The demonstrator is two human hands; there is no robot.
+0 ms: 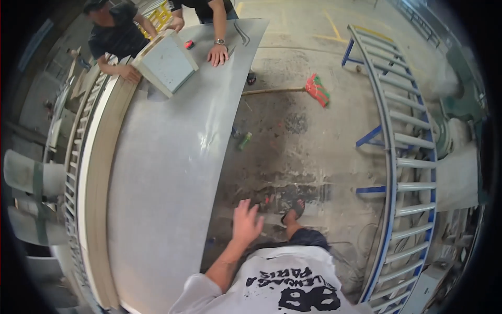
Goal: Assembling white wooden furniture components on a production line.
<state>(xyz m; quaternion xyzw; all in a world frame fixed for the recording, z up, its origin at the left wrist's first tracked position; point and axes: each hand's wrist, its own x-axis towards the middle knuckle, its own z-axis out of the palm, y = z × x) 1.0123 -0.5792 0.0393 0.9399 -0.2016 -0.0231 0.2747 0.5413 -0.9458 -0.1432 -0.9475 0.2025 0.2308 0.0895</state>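
My left hand (247, 222) hangs in the air over the floor, just right of a long grey sheet (162, 172). Its fingers are apart and hold nothing. My right hand is out of view. The smooth, shiny sheet lies on a stack of thick panels (107, 157), whose edges show along the left. At the far end, a pale box-like block (170, 63) with light wooden edges stands tilted on the sheet. One co-worker's hand (128, 73) rests beside it; a second co-worker lays a hand (218, 55) flat on the sheet. A small red and black object (189, 45) lies between them.
A roller conveyor (413, 163) with blue legs runs along the right; another roller track (73, 152) borders the panels. A broom (316, 90) with a red and green head lies on the floor beyond a green bottle (244, 140). Cables lie near my feet.
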